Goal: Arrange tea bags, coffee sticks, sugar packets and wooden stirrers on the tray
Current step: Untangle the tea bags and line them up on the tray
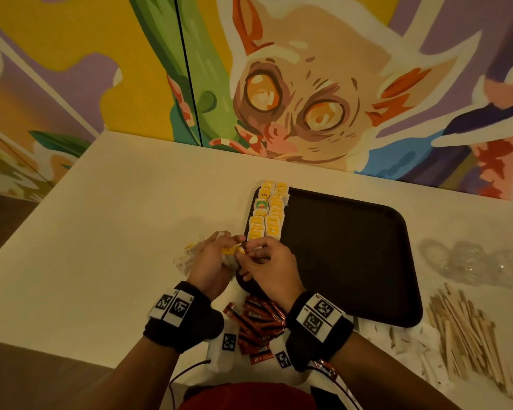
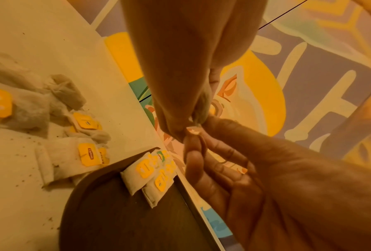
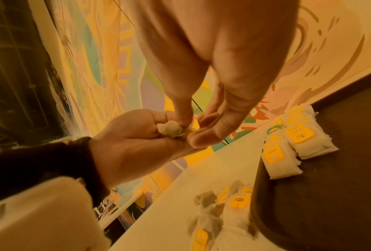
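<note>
Painted mural wall (image 1: 323, 84) with a big-eyed cartoon animal runs behind a pale, smooth bench (image 1: 116, 202); bench's far edge meets the wall, left edge drops off to dark floor. Wide bare stretch of bench on the left. Dark rectangular tray (image 1: 353, 247) with rounded corners and a low raised rim sits centre-right, near the far edge; most of its floor is open. Two neat columns of white paper tea bags with yellow tags (image 1: 268, 214) lie along the tray's left side, one tag green. Loose pile of more tea bags (image 2: 57, 135) on the bench just left of the tray's near corner, brown crumbs scattered around them.

Left hand (image 1: 211, 261) and right hand (image 1: 270, 267) meet above the tray's near-left corner, both wearing black wristbands with square code markers. Left grip is curled round a crumpled white tea bag (image 3: 171, 130); right grip pinches the same bag with thumb and fingertips (image 3: 203, 137).

Red coffee sticks (image 1: 255, 324), thin foil-like packets, lie heaped on the bench between the wrists, just before the tray's near rim. Pale wooden stirrers (image 1: 465, 329) fan out in a loose pile right of the tray, crumpled clear plastic wrap (image 1: 471, 261) beyond them. White sugar packets (image 1: 406, 341) near the stirrers, blurry.
</note>
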A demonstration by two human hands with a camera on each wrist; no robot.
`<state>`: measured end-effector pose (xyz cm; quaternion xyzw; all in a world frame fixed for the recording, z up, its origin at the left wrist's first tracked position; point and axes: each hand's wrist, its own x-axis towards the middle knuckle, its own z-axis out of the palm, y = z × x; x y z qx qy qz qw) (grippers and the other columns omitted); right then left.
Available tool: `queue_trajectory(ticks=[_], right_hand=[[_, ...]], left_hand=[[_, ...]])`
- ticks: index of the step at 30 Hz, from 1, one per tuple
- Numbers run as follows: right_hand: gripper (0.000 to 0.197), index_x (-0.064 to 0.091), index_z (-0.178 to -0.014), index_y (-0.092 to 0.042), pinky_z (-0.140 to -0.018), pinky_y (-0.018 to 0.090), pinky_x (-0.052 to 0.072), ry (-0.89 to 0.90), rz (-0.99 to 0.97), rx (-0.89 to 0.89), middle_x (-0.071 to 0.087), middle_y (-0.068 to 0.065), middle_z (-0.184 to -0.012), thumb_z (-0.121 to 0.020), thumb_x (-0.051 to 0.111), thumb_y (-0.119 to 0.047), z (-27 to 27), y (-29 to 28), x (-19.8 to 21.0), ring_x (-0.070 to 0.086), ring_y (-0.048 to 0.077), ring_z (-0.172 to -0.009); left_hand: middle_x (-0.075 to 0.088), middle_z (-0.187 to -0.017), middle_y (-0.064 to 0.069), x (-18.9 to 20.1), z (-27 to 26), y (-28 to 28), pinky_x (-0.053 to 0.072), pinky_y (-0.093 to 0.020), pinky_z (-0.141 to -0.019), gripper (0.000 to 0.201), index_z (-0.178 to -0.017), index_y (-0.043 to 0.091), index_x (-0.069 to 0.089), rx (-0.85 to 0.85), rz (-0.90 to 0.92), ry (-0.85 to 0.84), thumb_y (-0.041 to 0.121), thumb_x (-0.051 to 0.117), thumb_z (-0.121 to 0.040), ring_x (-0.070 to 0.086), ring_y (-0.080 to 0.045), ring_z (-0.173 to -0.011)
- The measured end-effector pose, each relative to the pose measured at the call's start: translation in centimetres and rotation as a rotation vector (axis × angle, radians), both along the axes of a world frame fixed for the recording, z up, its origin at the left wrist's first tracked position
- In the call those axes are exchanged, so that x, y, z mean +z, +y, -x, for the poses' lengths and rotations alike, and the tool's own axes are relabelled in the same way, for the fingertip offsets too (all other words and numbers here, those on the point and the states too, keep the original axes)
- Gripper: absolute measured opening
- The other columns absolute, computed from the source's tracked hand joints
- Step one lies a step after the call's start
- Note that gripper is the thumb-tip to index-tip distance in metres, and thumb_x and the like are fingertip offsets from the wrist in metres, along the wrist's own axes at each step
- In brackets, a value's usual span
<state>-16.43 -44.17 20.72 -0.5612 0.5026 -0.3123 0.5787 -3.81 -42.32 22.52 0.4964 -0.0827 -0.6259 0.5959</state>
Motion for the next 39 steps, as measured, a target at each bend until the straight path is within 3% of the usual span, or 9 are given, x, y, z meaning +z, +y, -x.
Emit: queue_trajectory(ticks=[5,10,13,20,23,25,29,36,39], right_hand=[[0.009,0.069,-0.083,-0.022,-0.067,0.038,0.062,-0.030,-0.007,-0.004,0.072,0.002,-0.087,-0.087,0.074,-0.016,-0.2,0.0,0.5,0.072,0.024,-0.065],[0.009,0.059,-0.094,-0.014,-0.074,0.046,0.061,-0.068,-0.010,-0.031,0.073,0.005,-0.097,-0.093,0.065,-0.020,0.4,0.0,0.6,0.074,0.023,-0.075],[0.008,0.055,-0.096,-0.021,-0.080,0.048,0.059,-0.046,0.014,-0.038,0.073,0.005,-0.101,-0.095,0.062,-0.025,0.8,-0.4,0.5,0.071,0.019,-0.091],[0.009,0.055,-0.094,-0.017,-0.091,0.047,0.056,-0.101,0.076,-0.038,0.075,0.003,-0.097,-0.094,0.063,-0.019,1.7,-1.2,1.7,0.073,0.018,-0.092],[0.009,0.058,-0.091,-0.023,-0.092,0.050,0.054,-0.057,0.128,-0.054,0.073,0.003,-0.101,-0.092,0.067,-0.022,2.0,-1.7,1.7,0.070,0.018,-0.100],[0.010,0.059,-0.090,-0.027,-0.092,0.052,0.054,-0.063,0.140,-0.066,0.072,0.003,-0.102,-0.091,0.068,-0.023,2.1,-2.1,1.6,0.068,0.019,-0.103],[0.010,0.060,-0.085,-0.035,-0.091,0.055,0.054,-0.102,0.151,-0.089,0.071,0.006,-0.103,-0.088,0.070,-0.031,2.2,-2.6,2.0,0.069,0.026,-0.104],[0.009,0.059,-0.091,-0.011,-0.088,0.053,0.056,-0.193,0.154,-0.137,0.072,0.014,-0.099,-0.090,0.068,-0.011,2.8,-2.9,3.0,0.072,0.028,-0.094],[0.011,0.061,-0.089,-0.007,-0.082,0.049,0.059,-0.189,0.210,-0.120,0.073,0.007,-0.095,-0.086,0.071,-0.004,3.3,-2.9,3.7,0.072,0.022,-0.092]], left_hand=[[0.063,-0.091,-0.011,-0.1,-0.1,0.0,0.043,-0.031,-0.048,0.019,-0.077,0.011,0.046,-0.026,0.026,0.036,0.000,0.039,-0.091,0.060,-0.031,-0.073],[0.061,-0.086,-0.010,-0.8,-0.5,0.1,0.048,-0.041,-0.072,0.019,-0.080,0.010,0.048,0.080,-0.002,-0.010,0.003,0.041,-0.096,0.064,-0.025,-0.075],[0.059,-0.084,-0.011,-1.1,-0.8,0.2,0.049,-0.042,-0.082,0.016,-0.084,0.009,0.048,0.132,-0.029,-0.033,0.004,0.042,-0.097,0.063,-0.024,-0.075],[0.056,-0.077,-0.006,-0.1,-0.7,0.6,0.043,-0.034,-0.064,0.010,-0.083,0.008,0.057,-0.146,0.040,-0.248,0.005,0.053,-0.092,0.053,-0.020,-0.069],[0.056,-0.074,-0.006,0.0,-0.4,0.8,0.039,-0.031,-0.059,0.005,-0.089,0.005,0.063,-0.284,0.097,-0.390,0.010,0.064,-0.089,0.047,-0.016,-0.062],[0.057,-0.073,-0.005,-0.1,-0.2,0.9,0.039,-0.029,-0.054,0.014,-0.095,0.004,0.066,-0.332,0.142,-0.513,0.014,0.070,-0.086,0.047,-0.012,-0.058],[0.064,-0.068,0.007,0.2,0.0,1.2,0.043,-0.017,-0.053,0.020,-0.100,0.009,0.070,-0.398,0.252,-0.706,0.017,0.075,-0.081,0.054,-0.002,-0.055],[0.064,-0.063,0.017,0.8,0.2,0.7,0.043,-0.012,-0.054,0.015,-0.087,0.009,0.073,-0.312,0.260,-0.838,0.017,0.062,-0.091,0.054,0.004,-0.056],[0.063,-0.061,0.014,0.9,0.1,0.7,0.044,-0.023,-0.049,0.015,-0.082,0.016,0.073,-0.275,0.226,-0.862,0.020,0.063,-0.091,0.053,-0.005,-0.051]])
